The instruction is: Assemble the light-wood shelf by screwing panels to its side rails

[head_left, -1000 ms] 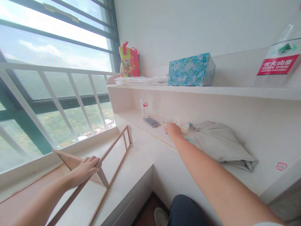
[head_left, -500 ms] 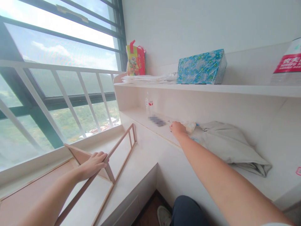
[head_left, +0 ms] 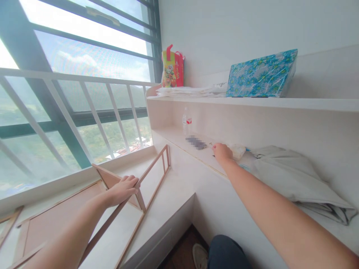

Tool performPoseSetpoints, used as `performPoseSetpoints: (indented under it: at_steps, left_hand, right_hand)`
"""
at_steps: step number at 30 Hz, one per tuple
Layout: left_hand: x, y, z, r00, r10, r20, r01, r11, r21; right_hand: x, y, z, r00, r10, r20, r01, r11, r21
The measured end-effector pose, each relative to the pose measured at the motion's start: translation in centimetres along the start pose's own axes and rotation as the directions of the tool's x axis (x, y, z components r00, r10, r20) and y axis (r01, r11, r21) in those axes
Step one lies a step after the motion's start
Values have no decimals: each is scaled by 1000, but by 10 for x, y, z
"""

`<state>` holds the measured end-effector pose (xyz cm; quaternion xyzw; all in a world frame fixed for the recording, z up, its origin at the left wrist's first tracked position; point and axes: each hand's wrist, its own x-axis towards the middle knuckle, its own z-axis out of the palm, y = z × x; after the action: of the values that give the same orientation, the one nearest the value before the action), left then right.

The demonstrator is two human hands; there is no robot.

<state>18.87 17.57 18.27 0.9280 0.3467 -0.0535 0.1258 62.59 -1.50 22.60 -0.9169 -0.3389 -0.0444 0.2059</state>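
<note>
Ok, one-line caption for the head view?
Left hand grips a wooden frame; right hand reaches along the lower shelf.

Tons of daylight pouring in through the window (head_left: 84,63) on the left, sky nearly blown out up top. Shadows are super soft. Wide lens bends the railing (head_left: 70,74) and shelf (head_left: 252,102) at the edges; one small patch on the lower shelf is blurred.

Shelf (head_left: 196,158) with grey cloth (head_left: 294,179)

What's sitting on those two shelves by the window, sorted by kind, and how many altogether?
Bags: 1, red gift bag
Boxes: 1, blue floral box
Paper stacks: 1
Bottles: 1, small water bottle
Folded cloths: 1, grey
Total: 5
</note>
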Motion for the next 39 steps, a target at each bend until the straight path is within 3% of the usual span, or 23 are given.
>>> performPoseSetpoints:
  at_steps: [5,8,10,12,15,18,22,26,31,39]
  left_hand:
    - [-7,10,-6,999,-37,27,37,999,10]
    - [-11,17,-10,998,-45,45,45,999,13]
    - [-13,21,-12,997,-55,55,54,998,21]
    - [-16,26,-14,996,-55,67,53,998,28]
    - [-23,36,-20,993,-68,98,65,997,41]
    - [-30,46,-28,991,-74,115,67,996,57]
    - [-31,53,-32,985,-95,146,81,992,95]
    - [-25,50,-26,984,-85,155,62,988,144]
    - [-20,41,-18,990,-58,132,37,987,155]
    - [-18,32,-9,992,-54,115,47,997,62]
  right_hand:
    - [-25,-36,-17,970,-159,-182,188,969,159]
    - [-58,-70,-10,921,-301,-246,365,888,280]
    - [-88,-90,6,881,-389,-269,469,799,378]
    - [-120,-107,29,845,-421,-330,532,592,605]
    - [-162,-127,67,834,-454,-312,497,375,782]
    - [-186,-143,104,836,-486,-256,426,280,860]
    - [-194,-163,146,856,-502,-121,288,268,920]
    - [-195,-180,172,855,-519,-17,171,250,953]
    - [-200,-189,181,841,-541,7,134,221,966]
    - [-203,-183,184,832,-547,-90,258,237,937]
